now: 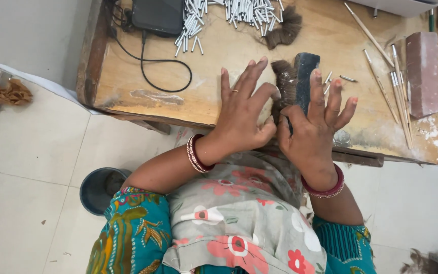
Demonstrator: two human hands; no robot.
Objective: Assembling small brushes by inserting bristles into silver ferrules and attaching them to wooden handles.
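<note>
My left hand (pixel 243 109) and my right hand (pixel 314 122) meet over a tuft of dark brown hair (pixel 283 81) lying on the low wooden table (pixel 128 76). Thumb and forefinger of each hand pinch the near end of the tuft while the other fingers spread out flat. A black comb-like block (pixel 306 71) lies right beside the tuft, under my right fingers. A few short silver metal tubes (pixel 348 78) lie just right of it.
A heap of silver tubes (pixel 239 12) and another hair bundle (pixel 286 30) sit at the table's far side, beside a black device (pixel 157 16) with a cable. Thin wooden sticks (pixel 396 86) and a reddish brick (pixel 423 71) lie right. A dark bucket (pixel 100 190) stands on the tiled floor.
</note>
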